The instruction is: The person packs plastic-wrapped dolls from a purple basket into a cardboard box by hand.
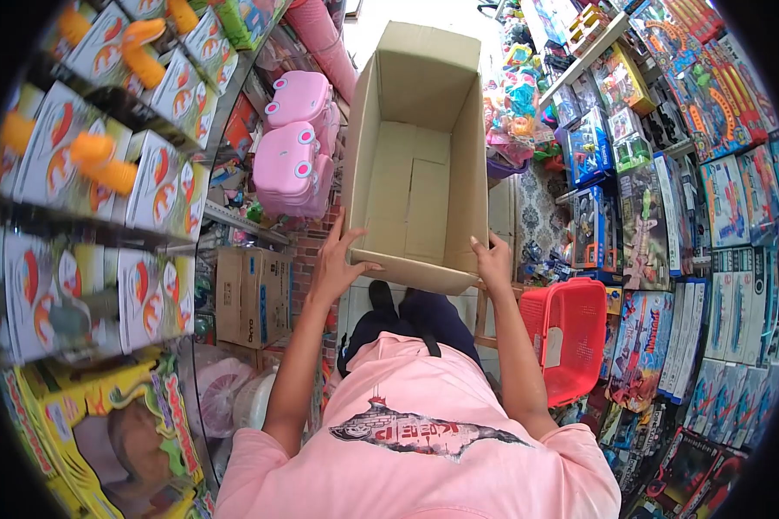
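Note:
In front of my body I hold a large open cardboard box (pixel 415 195), tilted so that its inside faces me. Nothing lies in the box, and its seamed bottom shows. My left hand (pixel 342 259) grips the near left corner, thumb along the near rim and fingers against the outer side. At the near right corner, my right hand (pixel 493 262) is closed on the box's edge, thumb at the rim. Some of the fingers of both hands are hidden behind the cardboard.
Boxed toys (pixel 104 156) fill the shelves on the left. Pink cases (pixel 292 160) are stacked beyond my left hand, above a closed carton (pixel 253 296). A red plastic basket (pixel 574 342) stands right of my right arm. Packaged toys (pixel 645 225) line the right wall.

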Demonstrator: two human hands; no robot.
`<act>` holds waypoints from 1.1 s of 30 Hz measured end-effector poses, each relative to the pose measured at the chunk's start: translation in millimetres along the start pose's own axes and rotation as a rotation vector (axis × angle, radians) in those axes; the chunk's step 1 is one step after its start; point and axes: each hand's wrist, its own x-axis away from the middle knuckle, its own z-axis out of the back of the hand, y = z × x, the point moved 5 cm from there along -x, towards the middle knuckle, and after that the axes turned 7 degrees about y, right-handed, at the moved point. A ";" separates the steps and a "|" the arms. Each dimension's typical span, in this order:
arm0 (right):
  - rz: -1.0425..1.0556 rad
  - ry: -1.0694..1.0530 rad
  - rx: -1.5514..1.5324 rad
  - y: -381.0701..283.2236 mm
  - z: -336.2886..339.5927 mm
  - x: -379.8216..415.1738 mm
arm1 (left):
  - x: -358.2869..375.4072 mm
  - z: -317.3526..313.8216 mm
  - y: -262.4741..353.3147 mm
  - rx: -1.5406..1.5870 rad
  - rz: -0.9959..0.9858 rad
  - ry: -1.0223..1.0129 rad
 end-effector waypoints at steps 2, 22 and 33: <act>-0.016 -0.007 0.040 6.3 9.3 24.0 | 27.3 -7.1 -10.4 0.081 0.150 -0.052; -0.090 -0.069 -0.121 112.4 121.7 287.4 | 346.7 12.9 83.2 0.143 0.184 -0.069; -0.017 -0.034 0.048 141.7 170.4 419.7 | 482.4 13.7 95.8 0.124 0.559 -0.041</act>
